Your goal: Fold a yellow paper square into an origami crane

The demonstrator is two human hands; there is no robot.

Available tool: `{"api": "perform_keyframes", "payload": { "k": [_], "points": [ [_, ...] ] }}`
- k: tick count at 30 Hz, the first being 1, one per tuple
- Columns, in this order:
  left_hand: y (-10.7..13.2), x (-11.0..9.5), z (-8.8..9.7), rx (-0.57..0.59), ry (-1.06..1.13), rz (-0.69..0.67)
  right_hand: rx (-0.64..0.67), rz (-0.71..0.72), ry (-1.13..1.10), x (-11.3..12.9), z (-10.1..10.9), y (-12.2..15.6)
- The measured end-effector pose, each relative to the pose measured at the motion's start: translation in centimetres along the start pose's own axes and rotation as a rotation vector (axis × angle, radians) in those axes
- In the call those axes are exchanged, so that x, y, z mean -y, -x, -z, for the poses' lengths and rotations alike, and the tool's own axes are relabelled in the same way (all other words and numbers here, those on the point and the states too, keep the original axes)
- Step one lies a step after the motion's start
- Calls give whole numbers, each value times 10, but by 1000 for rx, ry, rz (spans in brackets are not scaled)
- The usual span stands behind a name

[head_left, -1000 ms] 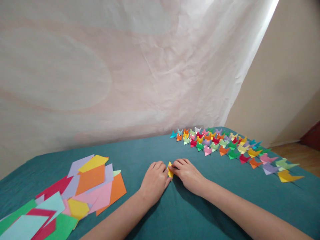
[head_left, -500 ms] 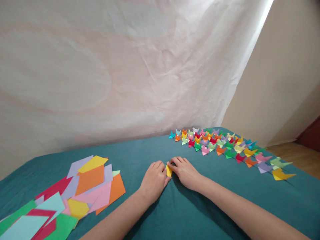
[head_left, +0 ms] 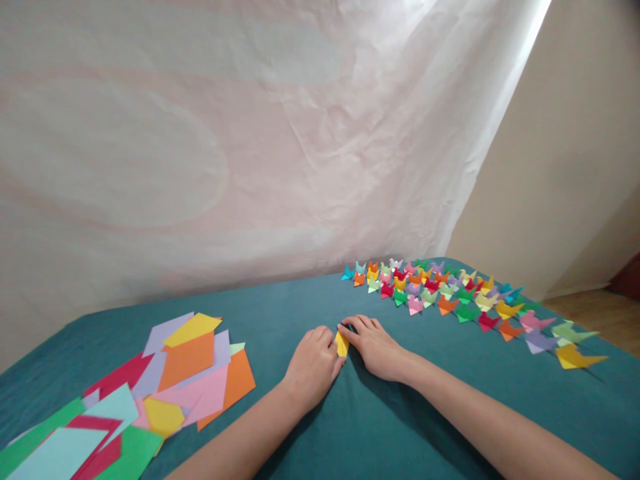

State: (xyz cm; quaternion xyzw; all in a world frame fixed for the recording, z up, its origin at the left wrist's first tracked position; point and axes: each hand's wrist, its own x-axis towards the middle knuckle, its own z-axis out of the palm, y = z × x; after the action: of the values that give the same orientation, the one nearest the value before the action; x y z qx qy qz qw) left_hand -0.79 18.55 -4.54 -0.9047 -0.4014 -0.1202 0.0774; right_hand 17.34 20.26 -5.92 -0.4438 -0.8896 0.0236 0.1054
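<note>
A small folded piece of yellow paper point(head_left: 342, 345) lies on the green cloth between my two hands. My left hand point(head_left: 314, 363) grips its left and near side, with the thumb along the lower edge. From the other side, my right hand point(head_left: 373, 345) pinches the upper part of the paper with thumb and fingers. Both hands rest low on the cloth, and the fingers hide the paper's outer edges, so its exact folded shape cannot be made out.
Loose coloured paper sheets point(head_left: 187, 360) overlap in a pile on the left of the table point(head_left: 280, 300). Several rows of small folded paper birds point(head_left: 447, 305) stand at the right and back. A pale patterned sheet point(head_left: 250, 147) hangs behind the table.
The whole view has shifted slightly, so everything appears a little further right. Both hands keep their hold on the yellow paper, with hardly any visible change in the fingers.
</note>
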Motion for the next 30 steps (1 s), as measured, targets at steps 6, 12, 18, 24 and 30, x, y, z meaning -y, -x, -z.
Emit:
{"api": "perform_keyframes", "payload": {
  "k": [6, 12, 18, 24, 30],
  "points": [
    [2, 1, 1, -14, 6, 4, -47, -21, -49, -2, -5, 4],
    [4, 1, 2, -8, 11, 18, -177, -2, -25, -3, -5, 9],
    [4, 0, 3, -3, 25, 28, -159, 134, -39, 2, -1, 12],
    [4, 0, 4, 2, 47, 32, -104, 139, -25, 4, -3, 13],
    [7, 6, 0, 0, 93, 57, -69, 152, 5, 4, -1, 13]
  ]
}}
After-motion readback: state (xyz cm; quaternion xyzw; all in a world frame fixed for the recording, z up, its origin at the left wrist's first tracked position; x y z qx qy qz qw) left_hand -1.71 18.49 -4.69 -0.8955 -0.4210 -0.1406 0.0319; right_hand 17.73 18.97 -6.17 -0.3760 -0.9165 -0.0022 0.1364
